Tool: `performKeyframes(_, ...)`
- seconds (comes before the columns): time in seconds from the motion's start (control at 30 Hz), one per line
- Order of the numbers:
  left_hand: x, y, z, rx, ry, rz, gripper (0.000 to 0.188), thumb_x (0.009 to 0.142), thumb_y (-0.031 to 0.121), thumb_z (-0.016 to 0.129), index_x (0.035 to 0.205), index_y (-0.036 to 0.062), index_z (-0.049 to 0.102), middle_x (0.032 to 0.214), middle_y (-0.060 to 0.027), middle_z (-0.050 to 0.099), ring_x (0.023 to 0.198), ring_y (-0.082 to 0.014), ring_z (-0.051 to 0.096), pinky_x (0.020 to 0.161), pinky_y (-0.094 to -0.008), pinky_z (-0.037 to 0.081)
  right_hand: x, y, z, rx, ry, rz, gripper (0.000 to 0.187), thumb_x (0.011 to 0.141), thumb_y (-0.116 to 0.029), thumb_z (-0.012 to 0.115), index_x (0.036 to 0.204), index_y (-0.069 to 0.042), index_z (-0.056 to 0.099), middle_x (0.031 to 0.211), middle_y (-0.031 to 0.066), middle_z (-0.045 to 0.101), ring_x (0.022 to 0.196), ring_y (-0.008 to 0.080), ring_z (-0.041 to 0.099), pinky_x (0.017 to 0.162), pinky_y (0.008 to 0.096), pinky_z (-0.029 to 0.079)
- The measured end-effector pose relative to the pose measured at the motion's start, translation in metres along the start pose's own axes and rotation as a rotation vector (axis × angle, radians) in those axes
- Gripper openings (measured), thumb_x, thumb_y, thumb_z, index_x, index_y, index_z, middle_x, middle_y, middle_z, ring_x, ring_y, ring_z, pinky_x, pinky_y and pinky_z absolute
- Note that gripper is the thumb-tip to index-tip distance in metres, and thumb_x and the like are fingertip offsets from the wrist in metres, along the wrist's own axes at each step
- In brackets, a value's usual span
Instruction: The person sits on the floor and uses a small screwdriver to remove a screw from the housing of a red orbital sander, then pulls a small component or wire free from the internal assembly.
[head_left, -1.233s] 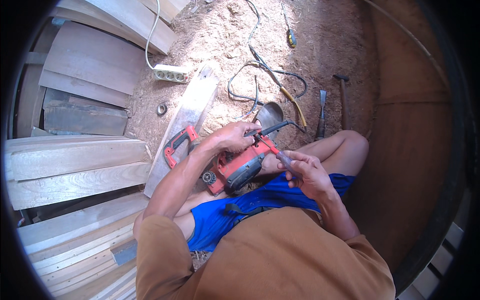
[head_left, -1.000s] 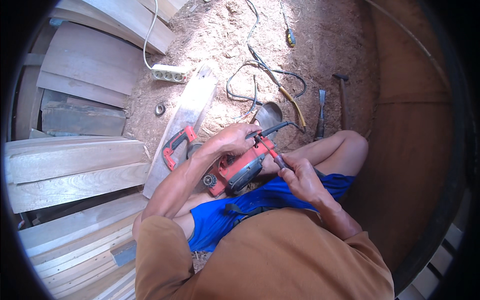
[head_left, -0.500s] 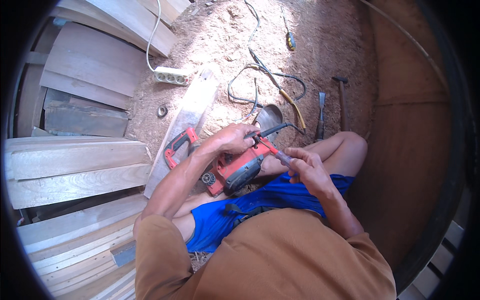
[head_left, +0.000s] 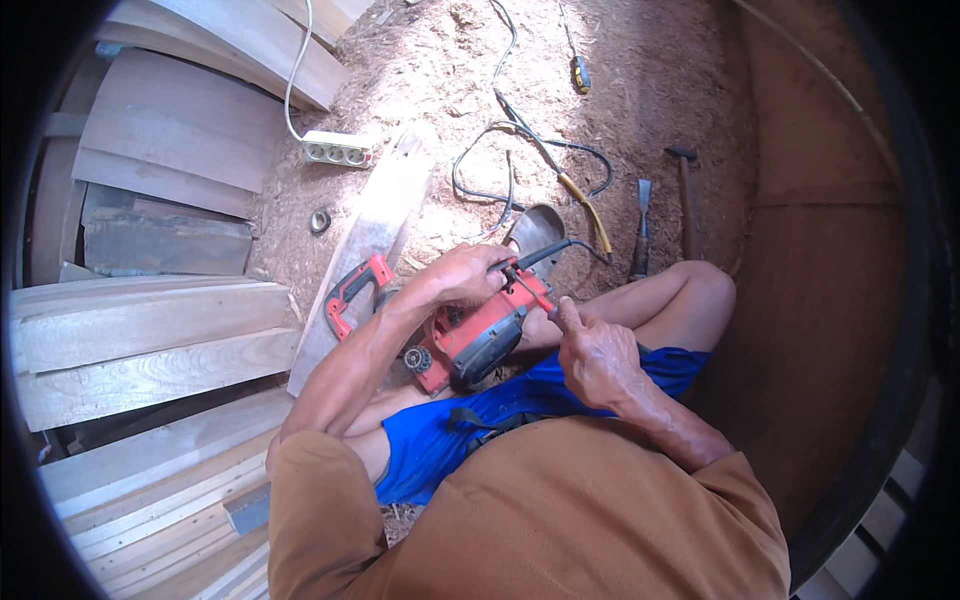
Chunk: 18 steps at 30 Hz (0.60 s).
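Observation:
A red and black electric planer (head_left: 478,345) rests tilted across my lap and legs. My left hand (head_left: 468,277) is closed on its far end, where the black power cord (head_left: 545,255) comes in; the fingertips are partly hidden. My right hand (head_left: 602,362) grips a screwdriver (head_left: 538,298), its handle mostly covered by the fist. The screwdriver's tip points into an opening at the planer's far end, beside my left fingers. Left of my left forearm, a separate red and black handle piece (head_left: 380,268) lies on a wooden plank (head_left: 385,215).
Stacked boards (head_left: 160,320) line the left side. A power strip (head_left: 336,149), a tape roll (head_left: 320,221) and loose cable (head_left: 515,125) lie on shavings-covered ground. Farther right are another screwdriver (head_left: 580,75), a chisel (head_left: 641,225) and a hammer (head_left: 687,200), beside a brown curved wall (head_left: 820,280).
My right hand has turned over the screwdriver, its knuckles now facing up and the handle mostly covered. My left hand and the planer stay nearly in place.

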<state>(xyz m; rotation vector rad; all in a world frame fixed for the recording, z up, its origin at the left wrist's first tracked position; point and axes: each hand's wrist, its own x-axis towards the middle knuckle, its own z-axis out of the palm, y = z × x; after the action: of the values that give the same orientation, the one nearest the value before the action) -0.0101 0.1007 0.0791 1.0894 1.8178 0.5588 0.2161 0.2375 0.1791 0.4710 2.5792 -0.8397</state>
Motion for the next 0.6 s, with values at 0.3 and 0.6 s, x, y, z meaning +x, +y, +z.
performKeyframes(0.3, -0.001, 0.010, -0.015, -0.131, -0.154, -0.169, 0.058, 0.096, 0.020, 0.064, 0.154, 0.0222, 0.057, 0.096, -0.0116, 0.076, 0.079, -0.0178, 0.071, 0.076, -0.0372, 0.058, 0.001, 0.012, -0.007, 1.377, -0.032, 0.413, 0.043, 0.104, -0.014, 0.054, 0.144, 0.004, 0.056, 0.105, 0.0069, 0.071, 0.071, 0.0088, 0.061, 0.065, 0.0241, 0.053)
performKeyframes(0.6, -0.004, 0.017, -0.013, -0.043, -0.081, -0.042, 0.048, 0.092, 0.019, 0.061, 0.140, 0.0142, 0.065, 0.113, -0.0206, 0.076, 0.101, -0.0368, 0.074, 0.093, -0.0463, 0.058, -0.001, 0.014, 0.003, 0.486, 0.056, -0.052, 0.032, 0.093, -0.007, 0.057, 0.124, 0.002, 0.059, 0.088, 0.0234, 0.074, 0.068, 0.0431, 0.070, 0.062, 0.0514, 0.054)
